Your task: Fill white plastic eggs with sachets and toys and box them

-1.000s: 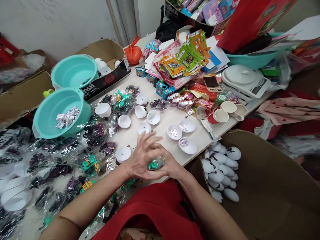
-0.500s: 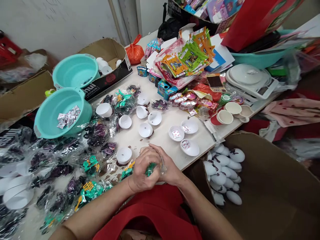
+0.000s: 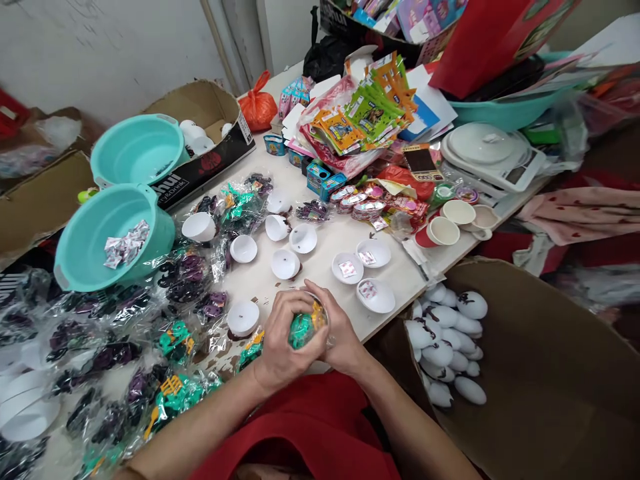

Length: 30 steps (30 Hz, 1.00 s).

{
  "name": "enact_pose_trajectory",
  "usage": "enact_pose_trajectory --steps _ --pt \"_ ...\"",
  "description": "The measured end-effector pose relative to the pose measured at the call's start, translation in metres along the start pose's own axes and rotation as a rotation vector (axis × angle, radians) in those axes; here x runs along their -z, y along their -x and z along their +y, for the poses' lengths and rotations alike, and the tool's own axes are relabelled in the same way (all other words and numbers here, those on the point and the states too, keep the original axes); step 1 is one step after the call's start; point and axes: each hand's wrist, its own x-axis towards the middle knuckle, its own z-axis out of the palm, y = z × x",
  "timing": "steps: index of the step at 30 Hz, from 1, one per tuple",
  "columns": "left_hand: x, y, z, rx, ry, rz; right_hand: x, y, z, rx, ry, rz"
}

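Close to my body, both hands are around a clear plastic bag of green and orange toy parts. My left hand curls its fingers and thumb about the bag from the left. My right hand cups it from the right, its fingers partly hidden. A thin rounded edge shows beside the bag; I cannot tell whether it is a shell. Beyond the hands stand white half egg shells, such as this one and another. Three shells on the right, one of them nearest, each hold a small printed sachet.
Bagged toy parts cover the left side. Turquoise basins stand behind them, one with sachets. A cardboard box at the right holds white eggs. Candy packets, paper cups and a scale are farther back.
The bag has turned or been opened out between my hands, so more of its green and orange parts shows. My left fingers have spread wider around it. The view has shifted slightly.
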Motion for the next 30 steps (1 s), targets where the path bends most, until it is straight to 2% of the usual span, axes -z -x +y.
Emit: enact_pose_trajectory --steps 3,5,8,11,15,17,19,22,25,30 --pt "-0.001 -0.002 -0.001 -0.141 0.026 -0.01 0.002 0.002 0.002 -0.003 -0.001 -0.084" --pt "0.0 -0.004 -0.005 -0.165 0.068 -0.042 0.001 0.003 0.005 -0.01 -0.019 -0.133" --pt "0.001 -0.009 -0.012 -0.098 0.127 -0.119 -0.001 0.003 0.01 -0.044 -0.079 -0.132" --pt "-0.001 -0.015 -0.016 0.042 0.175 -0.222 -0.004 0.003 0.015 -0.104 -0.093 -0.027" --pt "-0.003 -0.019 -0.023 0.156 0.058 -0.326 0.002 0.004 0.022 -0.067 0.008 0.084" --pt "-0.006 -0.019 -0.039 0.193 0.098 -0.317 0.009 0.006 0.025 -0.057 0.119 0.129" --pt "-0.011 -0.019 -0.066 0.294 0.163 -0.19 0.017 0.008 0.028 -0.116 0.18 0.181" --pt "-0.02 -0.022 -0.114 0.514 -0.04 0.025 0.027 0.013 0.035 -0.29 0.072 0.256" --pt "-0.026 -0.022 -0.149 0.699 -0.15 -0.02 0.033 0.019 0.043 -0.396 -0.049 0.278" --pt "-0.013 -0.013 -0.168 0.815 0.028 -0.055 0.034 0.025 0.05 -0.421 -0.052 0.304"
